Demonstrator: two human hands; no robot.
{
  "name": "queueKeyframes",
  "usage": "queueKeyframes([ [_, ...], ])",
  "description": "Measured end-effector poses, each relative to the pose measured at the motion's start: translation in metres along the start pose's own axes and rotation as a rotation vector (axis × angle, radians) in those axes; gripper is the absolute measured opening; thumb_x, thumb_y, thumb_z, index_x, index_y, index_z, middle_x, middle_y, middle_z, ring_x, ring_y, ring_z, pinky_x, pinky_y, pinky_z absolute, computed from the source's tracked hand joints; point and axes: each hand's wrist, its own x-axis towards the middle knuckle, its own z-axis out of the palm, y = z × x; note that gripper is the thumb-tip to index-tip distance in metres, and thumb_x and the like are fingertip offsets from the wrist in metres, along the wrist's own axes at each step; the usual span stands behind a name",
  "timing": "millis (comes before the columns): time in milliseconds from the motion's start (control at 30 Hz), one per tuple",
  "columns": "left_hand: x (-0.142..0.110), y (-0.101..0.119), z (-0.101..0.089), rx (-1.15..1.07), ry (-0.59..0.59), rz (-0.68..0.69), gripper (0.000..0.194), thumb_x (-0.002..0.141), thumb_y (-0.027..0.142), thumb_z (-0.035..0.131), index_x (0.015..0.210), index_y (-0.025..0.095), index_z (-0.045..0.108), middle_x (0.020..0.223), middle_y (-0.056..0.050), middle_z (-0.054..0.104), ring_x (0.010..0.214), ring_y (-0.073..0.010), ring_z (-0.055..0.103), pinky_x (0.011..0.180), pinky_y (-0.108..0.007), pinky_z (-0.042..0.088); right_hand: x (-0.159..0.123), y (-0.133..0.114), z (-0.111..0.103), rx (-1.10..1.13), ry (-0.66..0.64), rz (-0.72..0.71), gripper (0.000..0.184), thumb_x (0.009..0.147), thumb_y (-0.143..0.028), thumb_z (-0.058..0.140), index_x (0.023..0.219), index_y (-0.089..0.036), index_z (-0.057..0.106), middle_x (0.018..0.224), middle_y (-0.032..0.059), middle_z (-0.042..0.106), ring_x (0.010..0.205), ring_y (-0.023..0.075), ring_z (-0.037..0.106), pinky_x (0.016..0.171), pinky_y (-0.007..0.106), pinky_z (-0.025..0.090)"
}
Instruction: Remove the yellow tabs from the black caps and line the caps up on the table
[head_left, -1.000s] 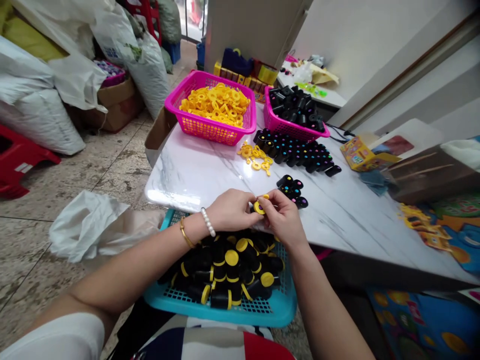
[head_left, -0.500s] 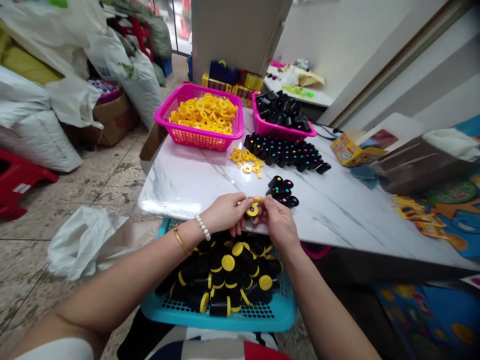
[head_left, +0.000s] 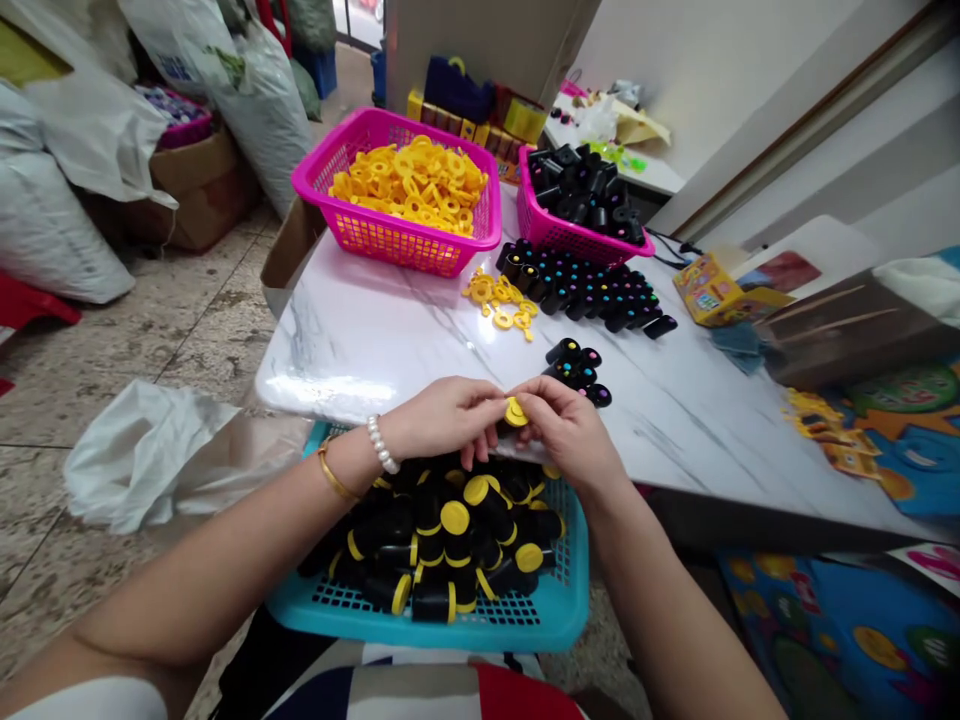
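The white marbled tabletop (head_left: 390,340) fills the middle of the view, with tiled floor and stuffed white sacks (head_left: 45,200) beyond its left edge. At the tabletop's far end sit a pink basket of yellow rings (head_left: 409,190) and a second pink basket of black tubes (head_left: 581,200); nearer along the tabletop lie a row of black tubes (head_left: 592,290) and a small scatter of loose yellow rings (head_left: 502,300). Just below the tabletop's near edge, on the person's lap, a blue basket (head_left: 555,610) holds black tubes with yellow caps.

Over that near edge the left hand (head_left: 442,415) and right hand (head_left: 566,430) meet, fingers of both closed around one small black piece with a yellow cap (head_left: 515,412). It looks like light, stiff, smooth plastic, so it is probably best pinched by the tube's sides while the cap is pressed on squarely.
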Motion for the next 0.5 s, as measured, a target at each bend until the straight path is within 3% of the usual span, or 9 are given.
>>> queueKeyframes([
  [67,-0.005,-0.001,0.004,0.166,0.117,0.110,0.022,0.084,0.030,0.053,0.100,0.016,0.058,0.068,0.001,0.061,0.057,-0.0110,0.058,0.054,-0.022,0.045,-0.004,0.003,0.005,0.029,0.054,-0.001,0.016,0.082,-0.036,0.059,0.084,-0.020,0.060,0.063,-0.0032,0.059,0.045,0.0095,0.051,0.044,0.022,0.044],
  [133,-0.007,-0.005,0.014,0.347,0.334,0.197,0.024,0.076,0.026,0.064,0.098,0.017,0.059,0.075,0.000,0.061,0.069,-0.0133,0.057,0.064,-0.025,0.046,-0.009,0.005,0.009,0.047,0.097,-0.015,0.015,0.083,-0.035,0.058,0.084,-0.020,0.059,0.062,-0.0030,0.059,0.046,0.0096,0.051,0.044,0.022,0.045],
  [233,-0.009,-0.011,0.028,0.436,0.552,0.262,0.023,0.074,0.021,0.067,0.095,0.016,0.058,0.091,-0.004,0.059,0.082,-0.0156,0.055,0.071,-0.027,0.046,-0.014,0.005,0.013,0.024,0.139,-0.049,0.016,0.081,-0.034,0.062,0.079,-0.019,0.059,0.062,-0.0028,0.058,0.049,0.0093,0.052,0.045,0.020,0.045],
  [333,-0.010,-0.014,0.033,0.389,0.600,0.303,0.022,0.076,0.017,0.064,0.096,0.016,0.057,0.095,-0.003,0.058,0.083,-0.0143,0.055,0.070,-0.025,0.046,-0.014,0.004,0.011,0.035,0.105,-0.036,0.019,0.080,-0.037,0.064,0.079,-0.018,0.059,0.063,-0.0023,0.059,0.049,0.0094,0.053,0.048,0.022,0.046],
  [500,-0.013,-0.017,0.029,0.409,0.575,0.301,0.010,0.080,0.023,0.063,0.085,0.017,0.056,0.083,-0.001,0.058,0.075,-0.0130,0.054,0.068,-0.025,0.044,-0.006,-0.007,0.005,-0.020,-0.085,0.058,0.025,0.076,-0.041,0.067,0.080,-0.019,0.054,0.063,-0.0024,0.060,0.053,0.0108,0.056,0.052,0.024,0.048],
])
